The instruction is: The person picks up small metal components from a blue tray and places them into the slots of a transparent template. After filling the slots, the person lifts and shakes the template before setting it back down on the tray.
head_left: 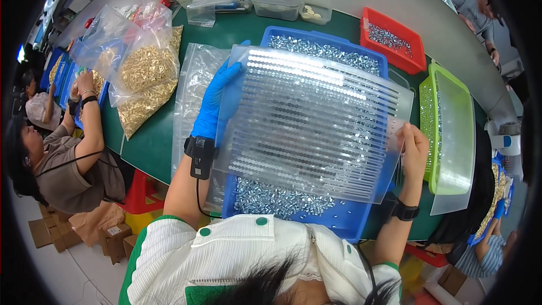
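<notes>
A clear plastic plate [305, 130] with many parallel grooves is held tilted over a blue tray [353, 214]. Rows of small shiny metal pieces fill many of its grooves, while some toward the right end look bare. My left hand [212, 99], in a blue glove, grips the plate's left edge. At the opposite edge, my bare right hand [415, 149] pinches the plate between thumb and fingers. Loose silvery metal pieces [276, 199] lie in the tray below, partly hidden by the plate.
Bags of gold-coloured parts [148, 70] stand left on the green table [149, 155]. A red bin [420, 59] and a green basket [432, 183] with a translucent sheet are at right. Clear containers [276, 1] sit behind. A co-worker [73, 164] works at left.
</notes>
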